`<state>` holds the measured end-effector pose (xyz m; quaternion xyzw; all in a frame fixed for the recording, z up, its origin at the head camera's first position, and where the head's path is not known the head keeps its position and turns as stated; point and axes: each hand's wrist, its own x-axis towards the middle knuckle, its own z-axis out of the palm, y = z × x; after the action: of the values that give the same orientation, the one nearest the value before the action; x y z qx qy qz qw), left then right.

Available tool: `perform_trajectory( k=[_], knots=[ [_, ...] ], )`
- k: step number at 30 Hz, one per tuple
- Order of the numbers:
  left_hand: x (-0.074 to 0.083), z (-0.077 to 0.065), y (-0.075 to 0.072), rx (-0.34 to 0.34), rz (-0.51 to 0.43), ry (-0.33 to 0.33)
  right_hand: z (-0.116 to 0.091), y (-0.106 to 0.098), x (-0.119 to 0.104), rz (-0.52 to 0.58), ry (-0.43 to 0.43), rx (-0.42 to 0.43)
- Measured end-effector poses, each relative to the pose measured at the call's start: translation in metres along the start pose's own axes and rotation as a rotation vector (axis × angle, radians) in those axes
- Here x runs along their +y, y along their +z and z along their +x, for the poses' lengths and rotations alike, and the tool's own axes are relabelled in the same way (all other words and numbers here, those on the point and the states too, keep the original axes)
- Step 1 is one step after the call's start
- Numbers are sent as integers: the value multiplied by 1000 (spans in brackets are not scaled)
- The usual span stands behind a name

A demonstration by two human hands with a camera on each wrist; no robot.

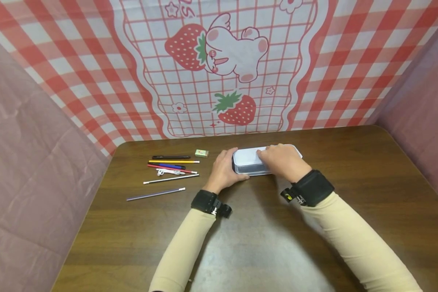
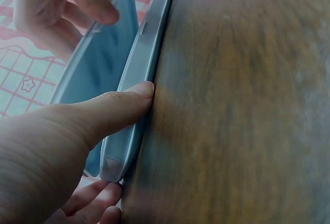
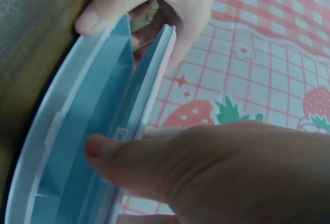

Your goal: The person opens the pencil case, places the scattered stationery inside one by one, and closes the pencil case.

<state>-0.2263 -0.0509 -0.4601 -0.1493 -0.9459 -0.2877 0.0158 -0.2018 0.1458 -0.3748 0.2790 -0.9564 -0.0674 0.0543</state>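
Observation:
A pale pencil case (image 1: 250, 157) lies lengthwise on the table, its lid (image 3: 154, 74) tilted partly up from the base (image 2: 142, 62). My left hand (image 1: 223, 168) grips the left end of the base, thumb along the front wall and fingers around the end. With the right hand (image 1: 282, 161) I hold the lid near the middle of its front edge; the thumb hooks inside that edge and the fingers lie over the outside. Through the gap, the right wrist view shows a blue-tinted interior (image 3: 85, 110) with a small divider.
Left of the case lie a black pen (image 1: 171, 157), a yellow pencil (image 1: 173, 162), a blue pen (image 1: 173, 166), a red pencil (image 1: 184, 170), a small white looped item (image 1: 169, 172) and two more pencils. A green-and-white eraser (image 1: 202, 153) sits behind them. A checked cloth (image 1: 131, 93) hangs at the table's back.

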Motion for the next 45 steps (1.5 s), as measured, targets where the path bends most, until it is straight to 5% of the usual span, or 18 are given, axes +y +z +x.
perform_trajectory(
  k=[10,21,32,45],
  knots=[
    [0,-2,0,-13,-9,-11,3,-6,12,3,-30,130],
    [-2,-1,1,-22,-39,-35,10,-13,24,52,-32,96],
    [-2,-1,4,1,-49,-20,17,-15,39,110,13,168],
    [-2,1,2,8,-34,-6,19,4,47,177,52,441]
  ],
)
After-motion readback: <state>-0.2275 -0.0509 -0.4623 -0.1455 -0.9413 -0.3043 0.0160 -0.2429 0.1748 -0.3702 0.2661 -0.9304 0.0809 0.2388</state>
